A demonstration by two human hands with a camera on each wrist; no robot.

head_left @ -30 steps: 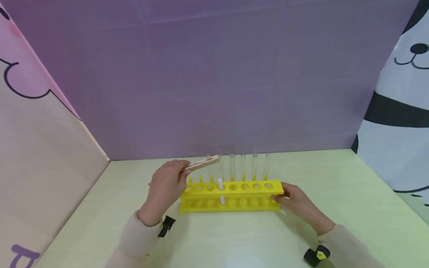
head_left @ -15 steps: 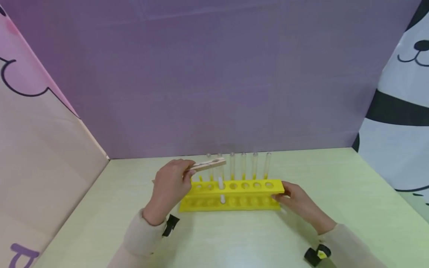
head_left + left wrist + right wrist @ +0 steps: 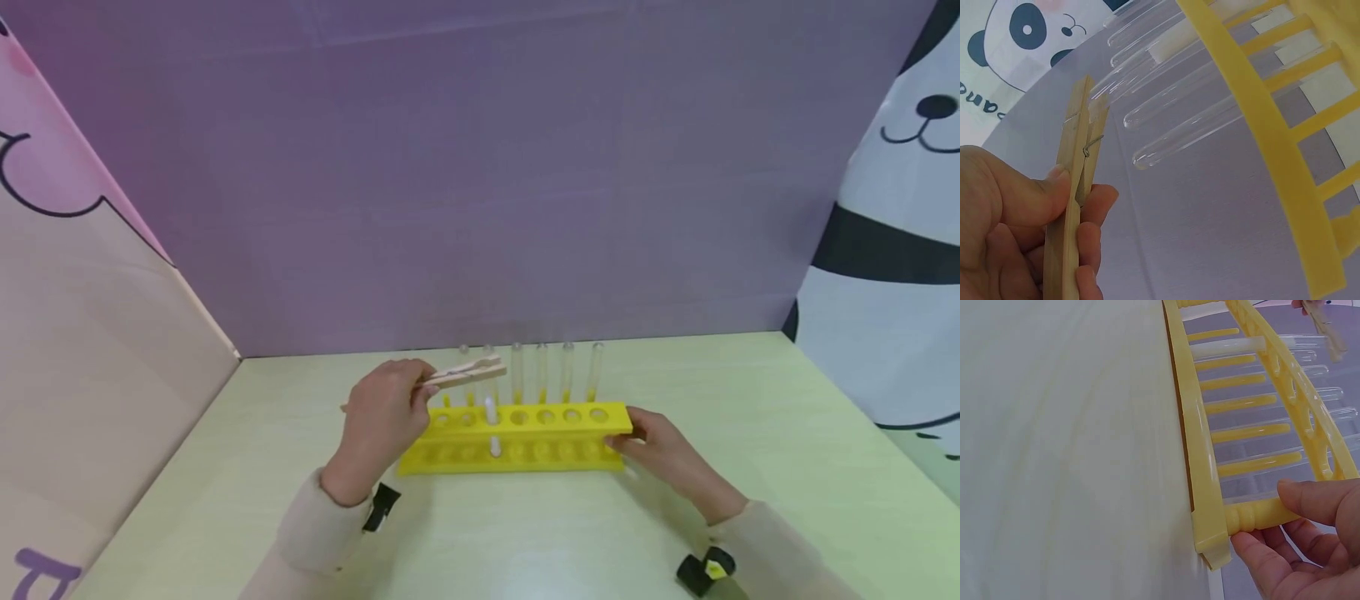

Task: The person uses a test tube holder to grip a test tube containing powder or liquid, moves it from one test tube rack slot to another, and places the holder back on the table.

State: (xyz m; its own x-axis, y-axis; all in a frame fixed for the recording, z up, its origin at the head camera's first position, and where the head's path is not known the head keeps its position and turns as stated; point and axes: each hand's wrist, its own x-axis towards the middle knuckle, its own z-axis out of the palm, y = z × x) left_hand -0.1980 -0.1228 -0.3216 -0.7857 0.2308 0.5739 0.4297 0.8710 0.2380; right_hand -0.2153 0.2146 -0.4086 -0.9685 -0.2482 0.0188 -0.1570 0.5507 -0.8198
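Wooden clamp (image 3: 467,376) | left hand (image 3: 382,414) grips it | right hand (image 3: 663,447) grips yellow rack (image 3: 555,432) | upturned tubes (image 3: 517,372) near clamp tip

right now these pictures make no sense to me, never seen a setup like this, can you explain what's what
There is no machine here, just a person's two bare hands. The widest picture comes from a camera on the head; the other two come from cameras worn on each wrist.

On the pale wood-grain table stands a yellow plastic two-tier rack. Clear round-ended tubes stand along its back over yellow pegs, rounded ends up. A white rod-shaped thing, seemingly inside another clear tube, stands in one of the holes.

The left hand pinches a pale wooden spring clamp near the tube tops; whether it touches one is hard to tell. The right hand grips the rack's end post.
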